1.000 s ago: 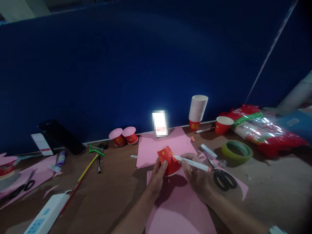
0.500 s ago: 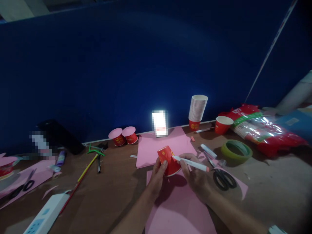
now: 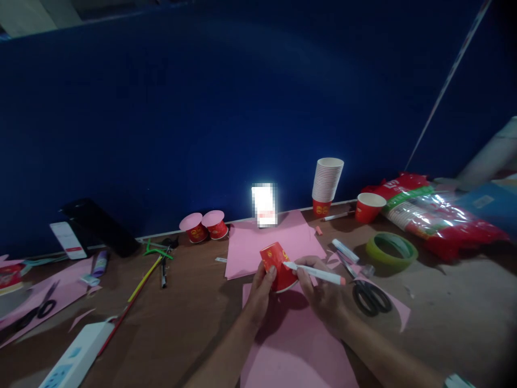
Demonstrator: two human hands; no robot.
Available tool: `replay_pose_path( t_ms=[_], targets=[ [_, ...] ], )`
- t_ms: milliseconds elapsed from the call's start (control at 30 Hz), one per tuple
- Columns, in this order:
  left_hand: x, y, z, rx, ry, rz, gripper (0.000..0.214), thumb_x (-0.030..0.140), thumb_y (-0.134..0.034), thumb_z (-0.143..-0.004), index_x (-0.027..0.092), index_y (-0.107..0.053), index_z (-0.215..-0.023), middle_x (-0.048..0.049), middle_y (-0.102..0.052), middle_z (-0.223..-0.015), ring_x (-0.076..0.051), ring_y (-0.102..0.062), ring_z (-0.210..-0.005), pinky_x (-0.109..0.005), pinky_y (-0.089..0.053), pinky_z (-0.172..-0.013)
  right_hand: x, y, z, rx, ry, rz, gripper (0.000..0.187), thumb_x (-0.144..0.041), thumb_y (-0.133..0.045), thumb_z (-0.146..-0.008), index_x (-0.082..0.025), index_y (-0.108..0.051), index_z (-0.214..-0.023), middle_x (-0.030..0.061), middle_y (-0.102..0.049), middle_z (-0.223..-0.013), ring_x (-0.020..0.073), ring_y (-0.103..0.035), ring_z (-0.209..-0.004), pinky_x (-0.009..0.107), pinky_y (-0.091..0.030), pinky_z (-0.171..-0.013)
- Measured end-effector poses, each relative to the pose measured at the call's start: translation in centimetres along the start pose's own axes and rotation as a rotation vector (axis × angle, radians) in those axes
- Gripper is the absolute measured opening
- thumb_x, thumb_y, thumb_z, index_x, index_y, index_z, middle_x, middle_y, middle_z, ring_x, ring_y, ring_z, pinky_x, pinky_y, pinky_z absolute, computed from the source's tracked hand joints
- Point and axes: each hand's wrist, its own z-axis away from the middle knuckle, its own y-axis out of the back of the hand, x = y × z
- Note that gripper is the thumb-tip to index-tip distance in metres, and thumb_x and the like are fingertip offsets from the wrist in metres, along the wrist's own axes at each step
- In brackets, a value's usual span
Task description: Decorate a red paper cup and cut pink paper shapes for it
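My left hand (image 3: 262,291) is closed around the side of a red paper cup (image 3: 283,277), which is tilted and held above pink paper. In my right hand (image 3: 323,291) is a white marker (image 3: 321,273) with an orange-red end. Its tip is at the cup's printed side; whether it touches I cannot tell. Below the cup lies a pink sheet (image 3: 302,355), and behind it are more pink sheets (image 3: 246,248). Black-handled scissors (image 3: 371,298) and a marker cap or white pen (image 3: 345,251) lie to the right of my right hand.
At the back stand a stack of paper cups (image 3: 327,180), a single red cup (image 3: 369,207) and two cups with pink discs (image 3: 214,225). A tape roll (image 3: 391,252) and a plastic pack (image 3: 440,215) lie right. A power strip (image 3: 78,355) and other scissors (image 3: 42,308) are left.
The marker tip has shifted slightly left and down along the cup's side. The cup and my left hand have hardly moved.
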Motion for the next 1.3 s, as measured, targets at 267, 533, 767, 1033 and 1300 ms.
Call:
replay_pose_path(
  t_ms=[267,533,767,1033,1300],
  targets=[
    [0.34,-0.29,0.29,0.001,-0.024,-0.031,0.039,0.042,-0.065,-0.071,0.02,-0.061,-0.103,-0.0051,-0.068,-0.097,-0.023,-0.059,-0.098,-0.034,-0.044,-0.086,-0.08,0.05,-0.32,0.021,0.011,0.007,0.011,-0.021,-0.049,-0.085,-0.02,-0.06,-0.084,0.003,-0.063,-0.072,0.0171,-0.061,-0.065,0.028,-0.05,-0.061],
    [0.64,-0.61,0.49,0.023,-0.015,-0.027,0.037,0.04,-0.066,-0.071,0.02,-0.063,-0.102,-0.0044,-0.068,-0.097,-0.022,-0.058,-0.099,-0.034,-0.043,-0.088,0.19,-0.01,-0.23,0.019,0.017,-0.014,0.012,-0.021,-0.048,-0.085,-0.018,-0.059,-0.082,0.0051,-0.064,-0.076,0.017,-0.061,-0.067,0.027,-0.05,-0.058],
    [0.58,-0.62,0.43,0.021,-0.017,-0.015,0.039,0.04,-0.066,-0.071,0.021,-0.061,-0.105,-0.0043,-0.069,-0.096,-0.024,-0.059,-0.099,-0.035,-0.044,-0.087,0.27,0.02,-0.15,0.003,0.015,0.004,0.01,-0.02,-0.048,-0.085,-0.019,-0.058,-0.083,0.0032,-0.063,-0.071,0.0176,-0.061,-0.064,0.03,-0.049,-0.06],
    [0.57,-0.35,0.41,-0.04,0.023,0.019,0.035,0.037,-0.063,-0.076,0.02,-0.058,-0.106,-0.0055,-0.068,-0.098,-0.023,-0.059,-0.099,-0.034,-0.044,-0.087,-0.26,0.38,0.04,-0.018,0.021,-0.02,0.007,-0.016,-0.05,-0.082,-0.021,-0.055,-0.085,0.0014,-0.062,-0.072,0.0156,-0.06,-0.063,0.026,-0.049,-0.059],
    [0.93,-0.82,0.65,0.003,0.007,0.019,0.031,0.037,-0.064,-0.074,0.021,-0.058,-0.101,-0.0038,-0.068,-0.092,-0.021,-0.063,-0.087,-0.029,-0.049,-0.071,0.18,0.0,0.43,-0.018,0.017,-0.017,0.006,-0.016,-0.051,-0.083,-0.02,-0.054,-0.085,0.0009,-0.06,-0.075,0.0157,-0.059,-0.067,0.027,-0.048,-0.061]
  ],
)
